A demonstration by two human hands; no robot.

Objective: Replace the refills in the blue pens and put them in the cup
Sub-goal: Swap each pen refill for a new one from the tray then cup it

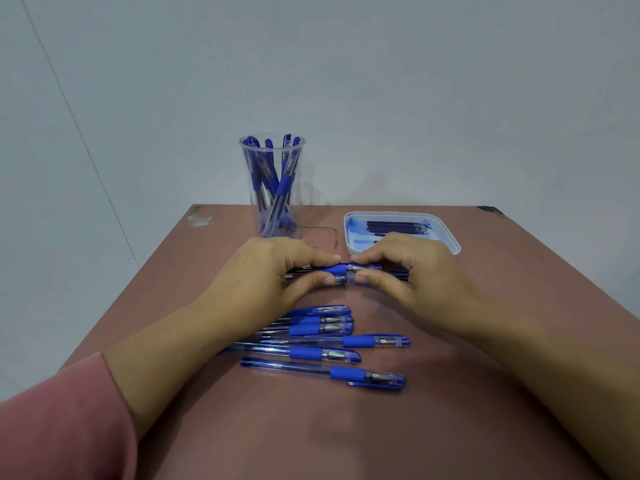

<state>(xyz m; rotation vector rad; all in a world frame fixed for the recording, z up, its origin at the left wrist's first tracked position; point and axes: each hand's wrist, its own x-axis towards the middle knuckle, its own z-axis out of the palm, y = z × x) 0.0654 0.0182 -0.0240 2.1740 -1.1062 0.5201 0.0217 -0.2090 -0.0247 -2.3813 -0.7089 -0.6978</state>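
Head view: left hand (pixel 266 271) and right hand (pixel 415 271) are pinching one pen (pixel 335 270) just above the table (pixel 346 427), the left at the blue grip, the right at the tip end. Loose pens (pixel 325 353) are lying nearer. Behind, the cup (pixel 296 216) is holding pens; beside it, the tray (pixel 453 249) is holding refills (pixel 394 226).

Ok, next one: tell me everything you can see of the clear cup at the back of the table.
The cup is a tall, clear, plastic-looking tumbler, wider at the rim than at the base. It stands upright near the table's far edge, left of the white tray. Several blue pens stand in it, leaning and crossing, tops about level with the rim. The left hand, pinching a pen, is nearer the camera and does not hold the cup.
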